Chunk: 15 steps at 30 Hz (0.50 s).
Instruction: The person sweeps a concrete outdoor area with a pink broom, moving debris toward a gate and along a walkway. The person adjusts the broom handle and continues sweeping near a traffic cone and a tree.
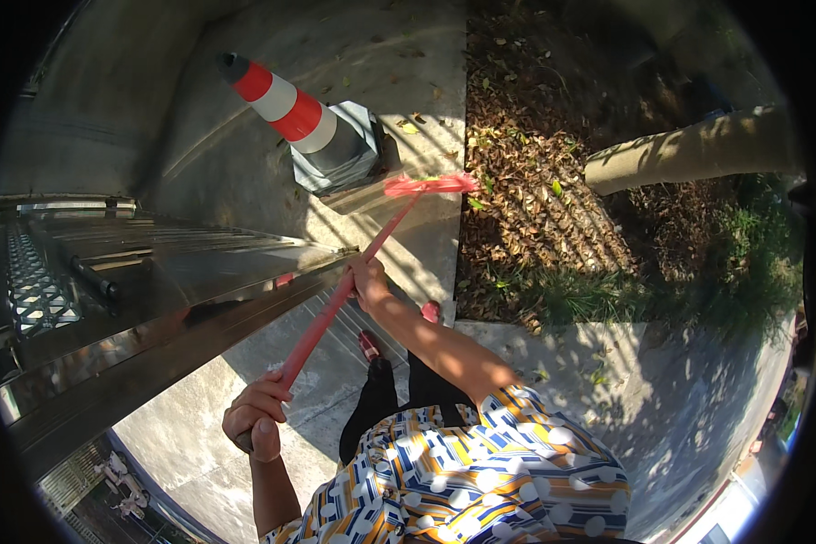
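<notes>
My left hand (257, 416) is closed around the top end of a red broom handle (323, 319). Farther down the same handle, my right hand (367, 280) grips it with the arm stretched forward. The red broom head (430, 184) is blurred and lies at the border of the concrete paving (415, 245) and a bed of dry leaves (540, 197). Just left of the head stands a traffic cone (292, 112) with red and white bands on a dark base. Whether the bristles touch the ground is unclear.
A metal gate or fence frame (197, 319) runs along my left, close to the handle. A tree trunk (687, 149) rises from the leaf bed at right, with green grass (585, 296) along its near border. A few leaves (409, 127) lie on the concrete beyond the cone.
</notes>
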Motion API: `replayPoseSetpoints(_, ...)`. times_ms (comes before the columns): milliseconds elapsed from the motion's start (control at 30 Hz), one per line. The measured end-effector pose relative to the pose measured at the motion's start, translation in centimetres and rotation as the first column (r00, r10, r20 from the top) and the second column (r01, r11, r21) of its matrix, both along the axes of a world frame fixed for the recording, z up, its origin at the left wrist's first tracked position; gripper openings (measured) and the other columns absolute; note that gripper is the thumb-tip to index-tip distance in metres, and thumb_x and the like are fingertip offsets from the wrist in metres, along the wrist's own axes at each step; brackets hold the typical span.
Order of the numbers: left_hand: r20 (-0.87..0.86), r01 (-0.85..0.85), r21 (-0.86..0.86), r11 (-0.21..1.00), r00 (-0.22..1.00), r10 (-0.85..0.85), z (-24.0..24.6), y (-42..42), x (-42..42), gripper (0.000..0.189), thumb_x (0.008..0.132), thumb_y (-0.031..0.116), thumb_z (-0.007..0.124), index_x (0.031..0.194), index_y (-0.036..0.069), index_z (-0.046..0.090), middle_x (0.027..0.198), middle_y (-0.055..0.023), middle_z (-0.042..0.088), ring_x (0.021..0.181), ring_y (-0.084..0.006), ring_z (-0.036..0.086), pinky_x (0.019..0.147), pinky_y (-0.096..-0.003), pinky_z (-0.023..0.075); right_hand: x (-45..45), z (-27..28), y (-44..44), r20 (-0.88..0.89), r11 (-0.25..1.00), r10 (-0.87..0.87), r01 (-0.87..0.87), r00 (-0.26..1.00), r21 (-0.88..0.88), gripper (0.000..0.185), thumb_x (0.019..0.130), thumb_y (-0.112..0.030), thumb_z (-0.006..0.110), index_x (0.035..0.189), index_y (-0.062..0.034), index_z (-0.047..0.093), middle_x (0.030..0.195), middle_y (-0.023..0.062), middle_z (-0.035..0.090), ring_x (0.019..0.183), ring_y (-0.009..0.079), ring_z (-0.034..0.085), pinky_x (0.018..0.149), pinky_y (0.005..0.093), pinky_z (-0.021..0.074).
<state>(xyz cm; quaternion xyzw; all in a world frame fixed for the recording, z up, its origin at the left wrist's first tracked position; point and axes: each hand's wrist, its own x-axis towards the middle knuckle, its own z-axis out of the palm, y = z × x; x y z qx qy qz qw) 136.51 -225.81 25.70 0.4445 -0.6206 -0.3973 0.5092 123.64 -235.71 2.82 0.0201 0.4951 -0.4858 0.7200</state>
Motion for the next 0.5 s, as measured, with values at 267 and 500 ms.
replayPoseSetpoints(267, 0.051, 0.077, 0.124, 0.989, 0.995, -0.083, -8.4, -2.9, -2.9, 0.031, 0.085, 0.027, 0.05, 0.066, 0.002, 0.047, 0.07, -0.0085, 0.052, 0.083, -0.0261, 0.055, 0.088, -0.0455, 0.0381, -3.9, -8.1, -6.9, -0.097, 0.984, -0.169, 0.162, 0.981, -0.08, 0.008, 0.075, -0.008, 0.049, 0.072, -0.0031, 0.044, 0.055, 0.0065, 0.047, 0.039, 0.0162, 0.044, 0.033, 0.0287, 0.0347)
replayPoseSetpoints(500, -0.25, -0.012, 0.312, 0.95, 0.964, 0.094, -9.8, -4.9, -4.6, 0.033, 0.085, 0.027, 0.049, 0.064, 0.001, 0.05, 0.07, -0.009, 0.054, 0.089, -0.0296, 0.055, 0.089, -0.0457, 0.0373, -12.4, -5.9, -5.6, -0.179, 0.943, -0.313, 0.282, 0.933, -0.179, 0.011, 0.073, -0.005, 0.047, 0.077, -0.0049, 0.036, 0.055, 0.0055, 0.044, 0.037, 0.0142, 0.04, 0.033, 0.0269, 0.0348)
